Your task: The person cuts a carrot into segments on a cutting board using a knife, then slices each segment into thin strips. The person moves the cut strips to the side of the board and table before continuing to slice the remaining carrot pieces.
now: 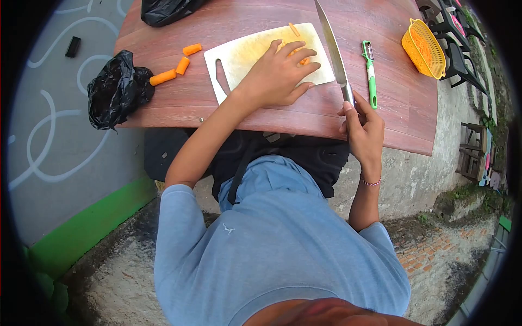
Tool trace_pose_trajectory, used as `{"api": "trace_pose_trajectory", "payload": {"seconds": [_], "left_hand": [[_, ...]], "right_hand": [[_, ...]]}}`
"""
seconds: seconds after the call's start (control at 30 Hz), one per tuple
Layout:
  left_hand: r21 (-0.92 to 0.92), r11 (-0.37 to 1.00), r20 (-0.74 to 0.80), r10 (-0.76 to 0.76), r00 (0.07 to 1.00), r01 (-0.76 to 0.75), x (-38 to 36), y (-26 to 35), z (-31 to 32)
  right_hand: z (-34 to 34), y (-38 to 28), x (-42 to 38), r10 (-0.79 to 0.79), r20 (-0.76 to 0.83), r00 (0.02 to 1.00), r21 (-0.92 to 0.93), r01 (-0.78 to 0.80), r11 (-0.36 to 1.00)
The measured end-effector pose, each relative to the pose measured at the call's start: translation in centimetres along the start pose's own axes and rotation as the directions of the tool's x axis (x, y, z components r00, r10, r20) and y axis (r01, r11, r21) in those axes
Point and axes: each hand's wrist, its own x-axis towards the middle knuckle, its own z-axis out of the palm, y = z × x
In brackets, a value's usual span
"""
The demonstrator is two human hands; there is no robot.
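My left hand [280,76] lies with spread fingers over orange carrot pieces [296,53] on the white cutting board [242,57]; the palm hides part of them. A thin carrot strip [294,29] rests near the board's far edge. My right hand [365,127] is wrapped round the handle of a large knife [334,49], whose blade points away from me along the board's right edge. To the knife's right, a green and white peeler [371,76] lies on the table. Several carrot chunks [182,66] sit left of the board.
A black plastic bag [120,89] stands at the table's left edge, and another [168,11] at the far left. A yellow basket [425,49] with shredded orange carrot is at the right edge of the wooden table [405,108]. Dark chairs [459,51] stand beyond it.
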Motion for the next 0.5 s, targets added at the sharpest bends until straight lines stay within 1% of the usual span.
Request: {"api": "trace_pose_trajectory", "payload": {"seconds": [0.07,0.1,0.17,0.2,0.27,0.33,0.37,0.43,0.5], "left_hand": [[0.015,0.994,0.127,0.109,0.986,-0.112,0.5,-0.7,1.4],[0.021,0.994,0.124,0.102,0.987,-0.106,0.7,-0.9,1.3],[0.078,0.989,0.222,0.103,0.970,-0.123,1.1,-1.4,1.1],[0.078,0.989,0.225,0.104,0.969,-0.124,0.9,-1.6,0.9],[0.048,0.994,0.179,0.093,0.979,-0.103,0.3,-1.9,0.0],[0.035,0.996,0.176,0.078,0.981,-0.086,-0.5,-2.4,-0.7],[0.022,0.998,0.173,0.060,0.983,-0.065,-0.9,-2.7,-1.0],[0.010,0.997,0.160,0.072,0.985,-0.075,-1.4,-3.2,-1.7],[0.045,0.996,0.217,0.064,0.974,-0.076,-1.9,-3.7,-2.6]], "right_hand": [[-0.1,0.5,0.0,0.004,-0.007,1.000,0.018,-0.003,1.000],[-0.2,0.7,-0.1,0.019,-0.022,1.000,0.039,-0.018,0.999],[0.0,0.8,-0.3,0.027,-0.019,0.999,0.066,-0.026,0.997],[0.0,0.9,-0.4,0.037,-0.014,0.999,0.071,-0.036,0.997],[0.1,1.0,-0.4,0.047,-0.012,0.999,0.077,-0.046,0.996],[0.3,0.7,-0.3,0.071,0.013,0.997,0.081,-0.071,0.994],[0.3,0.7,-0.3,0.072,0.006,0.997,0.082,-0.072,0.994],[0.2,0.6,-0.1,0.051,0.047,0.998,0.069,-0.054,0.996],[0.2,0.1,0.3,0.055,0.050,0.997,0.048,-0.057,0.997]]}}
